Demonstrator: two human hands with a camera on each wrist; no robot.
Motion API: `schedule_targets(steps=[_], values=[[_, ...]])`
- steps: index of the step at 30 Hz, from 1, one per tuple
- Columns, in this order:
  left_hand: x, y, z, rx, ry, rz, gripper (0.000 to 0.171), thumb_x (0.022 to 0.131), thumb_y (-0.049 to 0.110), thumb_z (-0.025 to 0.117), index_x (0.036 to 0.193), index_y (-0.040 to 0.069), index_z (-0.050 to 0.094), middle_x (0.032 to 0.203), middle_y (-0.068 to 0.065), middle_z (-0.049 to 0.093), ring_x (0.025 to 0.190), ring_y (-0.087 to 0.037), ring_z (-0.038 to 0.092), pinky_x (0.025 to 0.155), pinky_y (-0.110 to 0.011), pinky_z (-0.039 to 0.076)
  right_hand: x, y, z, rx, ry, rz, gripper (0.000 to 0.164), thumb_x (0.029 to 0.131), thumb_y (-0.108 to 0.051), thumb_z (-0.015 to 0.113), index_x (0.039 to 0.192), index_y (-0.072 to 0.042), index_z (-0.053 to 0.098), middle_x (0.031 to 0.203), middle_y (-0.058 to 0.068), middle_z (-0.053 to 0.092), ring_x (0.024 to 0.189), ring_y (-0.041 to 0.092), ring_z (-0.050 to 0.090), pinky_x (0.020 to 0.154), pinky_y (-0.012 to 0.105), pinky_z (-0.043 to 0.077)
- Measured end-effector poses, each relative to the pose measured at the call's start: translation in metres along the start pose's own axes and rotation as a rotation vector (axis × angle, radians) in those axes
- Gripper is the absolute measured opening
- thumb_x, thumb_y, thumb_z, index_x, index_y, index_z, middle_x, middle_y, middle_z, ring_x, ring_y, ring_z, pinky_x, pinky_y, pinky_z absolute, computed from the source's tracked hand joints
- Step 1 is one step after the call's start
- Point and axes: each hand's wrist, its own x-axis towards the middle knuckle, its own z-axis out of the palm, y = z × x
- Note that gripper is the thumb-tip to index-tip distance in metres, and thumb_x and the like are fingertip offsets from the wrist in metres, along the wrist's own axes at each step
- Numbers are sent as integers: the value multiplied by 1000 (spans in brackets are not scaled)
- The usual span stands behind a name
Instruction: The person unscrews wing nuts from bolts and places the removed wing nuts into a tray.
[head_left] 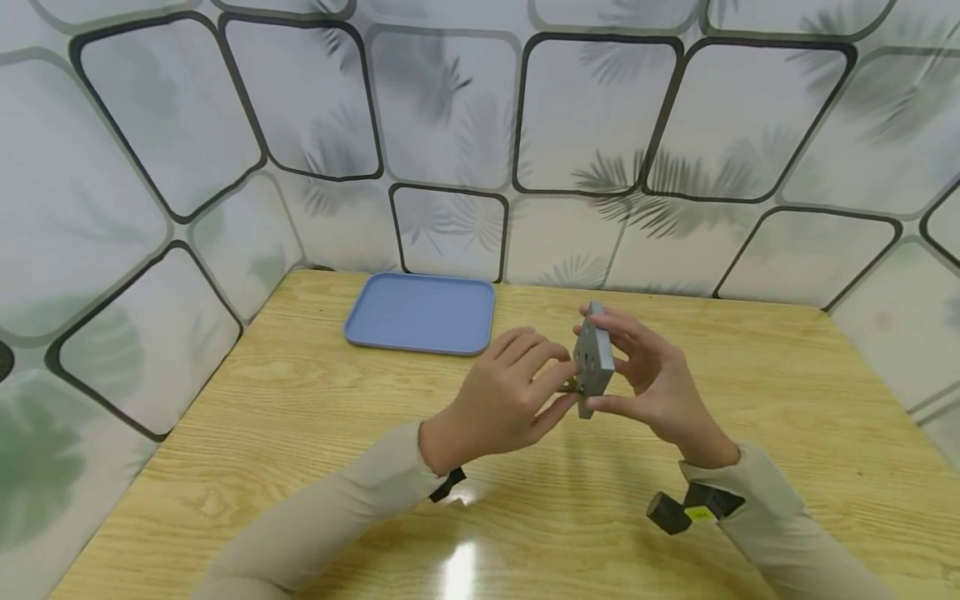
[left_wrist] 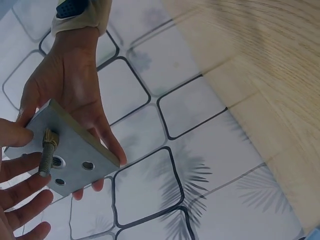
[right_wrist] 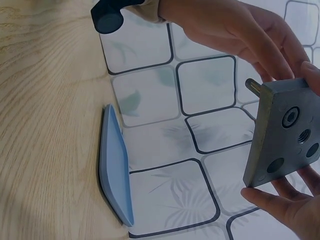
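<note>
A thick grey metal plate (head_left: 597, 358) with several round holes stands on edge in the air above the table. My right hand (head_left: 660, 387) grips it by its edges, thumb low and fingers at the top. From the plate's left face sticks out a threaded bolt (left_wrist: 46, 159) with a brass-coloured collar at its base. My left hand (head_left: 506, 396) is at that face, fingers spread, thumb and forefinger tips right beside the bolt. On the plate's other face, the right wrist view shows a recessed socket screw head (right_wrist: 291, 117) and a threaded hole (right_wrist: 304, 136).
A blue tray (head_left: 420, 315) lies at the back left of the wooden table (head_left: 300, 417), near the patterned wall panels (head_left: 450, 225). Dark wrist cameras (head_left: 693, 507) are strapped below both hands.
</note>
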Motion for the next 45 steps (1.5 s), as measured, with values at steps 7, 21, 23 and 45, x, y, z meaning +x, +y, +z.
schedule_targets(steps=[7,21,23,45], values=[[-4,2,0,51,-19,74,33,81,41,68,100,14,70,95,2,67,90,-16,61,94,-35,48,0,-3,-1,-19,15,29,75,69,12,74,136,9,40,145,5,44,128,22,49,97,30,49],[-7,1,4,29,-43,40,27,83,39,67,99,17,71,94,3,68,89,-16,62,95,-36,47,0,-3,-2,-16,14,39,76,69,12,74,136,8,39,146,10,42,129,22,49,98,31,48],[-6,1,3,26,-30,34,25,84,37,66,97,17,71,93,3,68,89,-16,62,95,-36,47,0,-3,-1,-16,14,41,76,69,12,75,136,8,40,146,12,41,129,23,49,98,31,48],[-6,2,4,14,181,154,17,78,24,74,90,13,71,86,2,68,82,-14,63,90,-33,51,0,-3,-2,13,2,-18,75,70,11,74,137,7,40,145,10,43,128,22,49,97,30,49]])
